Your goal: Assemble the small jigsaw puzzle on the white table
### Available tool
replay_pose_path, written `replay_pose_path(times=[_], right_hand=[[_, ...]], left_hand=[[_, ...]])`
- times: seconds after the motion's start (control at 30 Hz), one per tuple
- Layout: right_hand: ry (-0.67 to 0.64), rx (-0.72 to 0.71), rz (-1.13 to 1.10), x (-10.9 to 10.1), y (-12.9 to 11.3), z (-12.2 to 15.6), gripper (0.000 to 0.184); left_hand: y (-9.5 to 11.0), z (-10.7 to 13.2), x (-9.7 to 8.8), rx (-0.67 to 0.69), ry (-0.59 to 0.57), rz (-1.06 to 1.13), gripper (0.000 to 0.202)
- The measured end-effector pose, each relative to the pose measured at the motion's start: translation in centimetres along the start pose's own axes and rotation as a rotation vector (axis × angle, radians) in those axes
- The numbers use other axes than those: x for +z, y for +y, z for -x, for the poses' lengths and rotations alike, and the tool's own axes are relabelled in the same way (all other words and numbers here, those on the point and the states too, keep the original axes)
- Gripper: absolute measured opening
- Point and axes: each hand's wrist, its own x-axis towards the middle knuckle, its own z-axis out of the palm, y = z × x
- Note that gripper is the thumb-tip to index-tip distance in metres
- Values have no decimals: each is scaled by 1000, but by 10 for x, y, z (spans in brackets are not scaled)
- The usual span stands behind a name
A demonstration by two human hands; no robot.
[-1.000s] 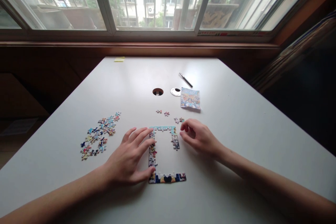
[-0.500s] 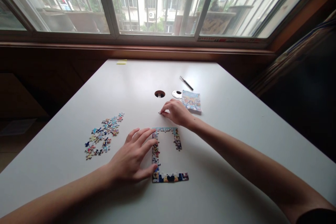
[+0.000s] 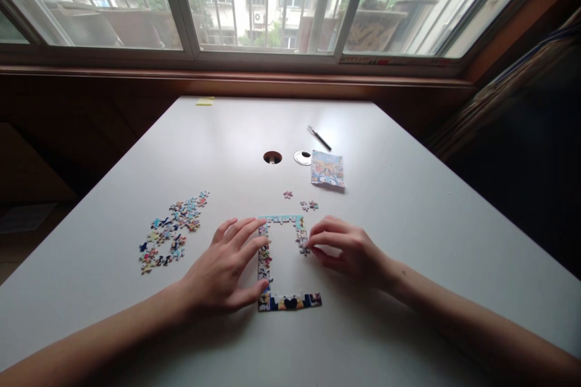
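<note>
A partly joined jigsaw puzzle border lies on the white table, with a top row, a full left side, a bottom row and a short right side. My left hand is open, fingers spread, its fingertips and thumb resting on the border's left side. At the lower end of the short right side, my right hand pinches at a puzzle piece; its fingers partly hide the spot. Just above the border lie a reddish loose piece and two more loose pieces.
A pile of loose puzzle pieces is spread at the left. Farther back are a small picture packet, a pen, a round cover and a cable hole. Yellow tape sticks near the far edge.
My right hand has come down and right from above the border to its right side, uncovering the loose pieces there. My left hand stays on the left side. The view has shifted slightly.
</note>
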Motion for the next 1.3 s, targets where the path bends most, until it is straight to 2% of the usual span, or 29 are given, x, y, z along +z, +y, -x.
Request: replay_pose_path(times=[0.13,0.37,0.87,1.07,1.3], right_hand=[[-13,-98,32,1,-3,21,24],[-45,-162,57,4,-1,17,23],[-101,-167,106,5,-4,14,20],[-167,-136,158,1,-6,10,20],[-119,-104,44,4,-1,12,18]], left_hand=[[2,-1,-3,-15,3,12,51],[3,-2,-5,-20,-8,-8,49],[4,-2,-6,-13,1,20,50],[4,-2,-6,-11,-6,14,50],[4,-2,-7,-15,-17,-5,49]])
